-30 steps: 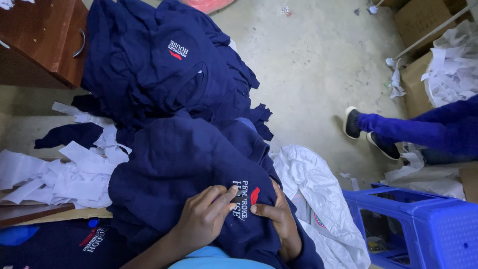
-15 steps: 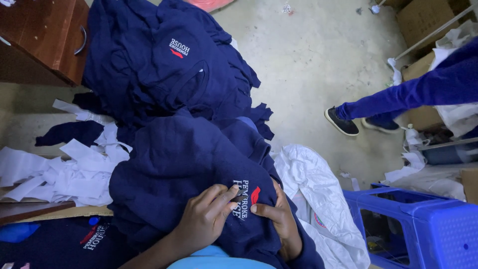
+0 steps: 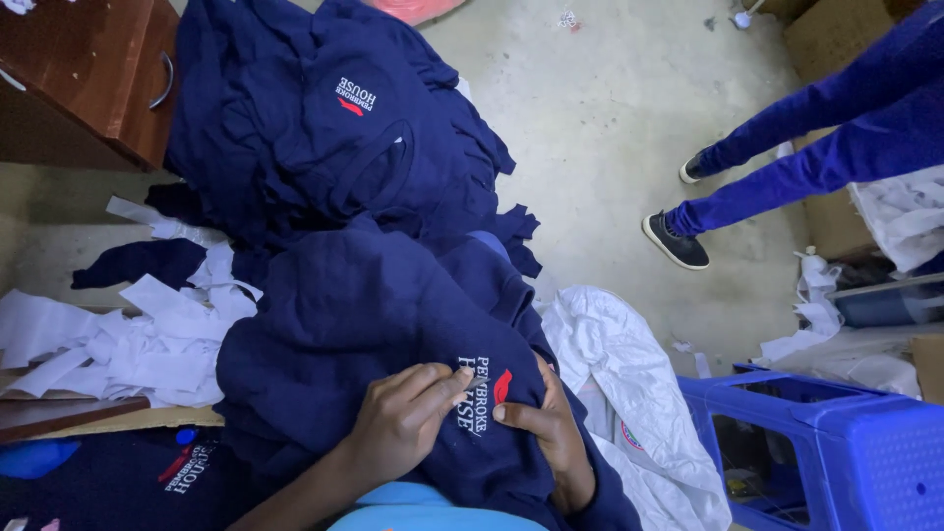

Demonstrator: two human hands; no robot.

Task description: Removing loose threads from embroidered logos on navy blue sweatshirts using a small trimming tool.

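Right now: navy sweater [image 3: 364, 324] on lap, both hands at chest emblem.
L hand [image 3: 398, 428] fingers pinched on white stitched lettering [image 3: 474, 393] w/ red mark; R hand [image 3: 551, 433] clamped on fabric beside. Navy garment pile [image 3: 324, 118], white scraps [image 3: 108, 334], blue crate [image 3: 836, 442] around.

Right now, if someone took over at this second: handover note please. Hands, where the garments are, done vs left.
Left hand: fingertips pinching at the embroidered badge of the navy sweater on the lap; whether they hold a small tool is too small to tell.
Right hand: gripping the sweater fabric beside the badge, holding it taut.
Pile of navy sweaters lies on the floor ahead; white paper scraps to the left; blue plastic stool to the right.
Done: cannot tell which pile is finished.
Left: badge work on this sweater is under way.
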